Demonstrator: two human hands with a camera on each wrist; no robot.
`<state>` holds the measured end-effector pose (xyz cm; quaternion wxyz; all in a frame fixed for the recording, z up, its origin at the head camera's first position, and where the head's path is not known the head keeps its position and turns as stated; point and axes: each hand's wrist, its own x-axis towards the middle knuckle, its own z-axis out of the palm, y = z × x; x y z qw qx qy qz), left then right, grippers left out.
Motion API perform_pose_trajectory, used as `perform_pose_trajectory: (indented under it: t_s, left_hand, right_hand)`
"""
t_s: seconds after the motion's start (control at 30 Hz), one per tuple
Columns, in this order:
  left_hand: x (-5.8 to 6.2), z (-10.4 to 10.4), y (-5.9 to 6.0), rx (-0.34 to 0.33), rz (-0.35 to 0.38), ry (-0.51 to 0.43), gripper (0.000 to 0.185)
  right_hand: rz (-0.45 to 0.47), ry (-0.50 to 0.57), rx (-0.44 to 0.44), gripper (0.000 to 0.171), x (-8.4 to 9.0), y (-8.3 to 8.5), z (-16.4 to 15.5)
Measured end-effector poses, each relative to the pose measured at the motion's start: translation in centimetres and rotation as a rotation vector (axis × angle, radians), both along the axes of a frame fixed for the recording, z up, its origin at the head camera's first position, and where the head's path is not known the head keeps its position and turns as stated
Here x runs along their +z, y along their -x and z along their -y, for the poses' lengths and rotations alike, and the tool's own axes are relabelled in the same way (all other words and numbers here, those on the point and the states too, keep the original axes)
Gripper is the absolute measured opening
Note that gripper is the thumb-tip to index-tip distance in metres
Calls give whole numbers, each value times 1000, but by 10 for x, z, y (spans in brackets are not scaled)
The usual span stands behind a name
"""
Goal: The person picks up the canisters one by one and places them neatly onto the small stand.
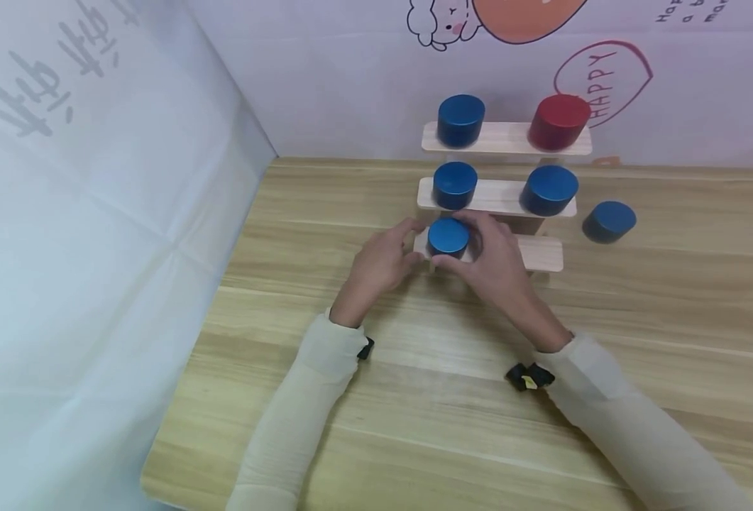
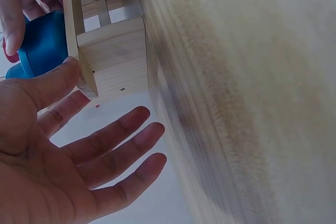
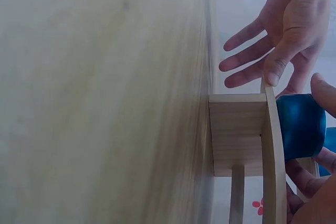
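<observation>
In the head view, a three-step wooden display stand (image 1: 543,254) stands at the back of the table. On the left part of its lowest step sits a blue cylinder (image 1: 448,235) with a smooth, flat top. My right hand (image 1: 499,264) grips this cylinder from the right, thumb at the front and fingers behind. My left hand (image 1: 379,261) pinches the left end of the same step between thumb and index finger. The left wrist view shows the other left fingers (image 2: 123,153) stretched out below the board, touching nothing.
Two more blue cylinders (image 1: 455,186) stand on the middle step. Up on the top step are a blue cylinder (image 1: 460,121) and a red cylinder (image 1: 558,122). Another blue cylinder (image 1: 609,221) stands on the table (image 1: 414,411), right of the stand. A printed white cloth (image 1: 344,85) hangs behind.
</observation>
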<state>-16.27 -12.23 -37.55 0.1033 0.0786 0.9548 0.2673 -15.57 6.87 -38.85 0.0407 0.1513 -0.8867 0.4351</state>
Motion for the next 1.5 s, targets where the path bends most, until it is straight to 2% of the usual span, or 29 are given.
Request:
perform_pose_trajectory:
  t_s: [0.23, 0.6, 0.77, 1.1, 1.5]
  left_hand:
    - [1, 0, -1, 12, 3, -18, 47]
    - [1, -2, 0, 26, 16, -13, 47]
    - [0, -3, 0, 17, 10, -22, 47]
    - [0, 0, 0, 23, 7, -34, 47]
    - [1, -1, 1, 27, 13, -37, 48]
  right_hand:
    - [0, 16, 5, 75, 0, -3, -4]
    - [-14, -4, -46, 73, 4, -11, -23]
    - [19, -17, -77, 73, 11, -18, -41]
    - [66, -12, -97, 74, 6, -21, -65]
    - [16, 13, -139, 67, 6, -27, -95]
